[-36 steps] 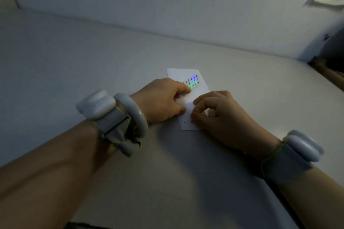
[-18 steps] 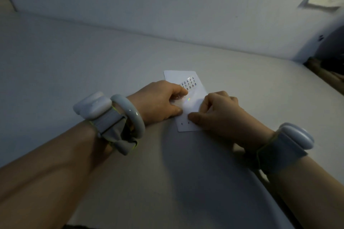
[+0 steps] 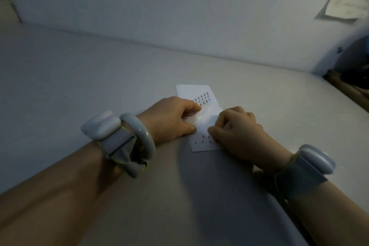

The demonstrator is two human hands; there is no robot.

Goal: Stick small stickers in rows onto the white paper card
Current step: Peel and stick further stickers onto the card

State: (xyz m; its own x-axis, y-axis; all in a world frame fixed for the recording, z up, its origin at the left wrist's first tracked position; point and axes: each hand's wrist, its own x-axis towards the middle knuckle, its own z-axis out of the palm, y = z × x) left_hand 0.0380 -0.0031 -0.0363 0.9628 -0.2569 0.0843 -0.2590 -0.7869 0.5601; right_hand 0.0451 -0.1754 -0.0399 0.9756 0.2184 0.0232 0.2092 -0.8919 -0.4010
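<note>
The white paper card point(image 3: 201, 147) lies on the table, running away from me. A few small dark stickers point(image 3: 202, 141) sit in rows near its close end. A glossy sticker sheet point(image 3: 202, 99) with several rows of tiny stickers lies over its far half, showing a rainbow glint. My left hand point(image 3: 169, 120) pinches the sheet's left edge between thumb and forefinger. My right hand point(image 3: 237, 132) rests on the card's right side, fingers curled, thumb tip pressed down beside the near stickers. Whether a sticker is under the thumb is hidden.
The grey table point(image 3: 79, 86) meets a pale wall point(image 3: 179, 6) behind the card. A sheet of paper point(image 3: 349, 0) hangs on the wall at top right. Dark clutter point(image 3: 351, 86) lies past the table's right edge. Both wrists carry white bands.
My right hand has come down from a raised pinch and slid toward the card's near end, thumb now pressed on it. The left hand has kept its hold on the sheet.
</note>
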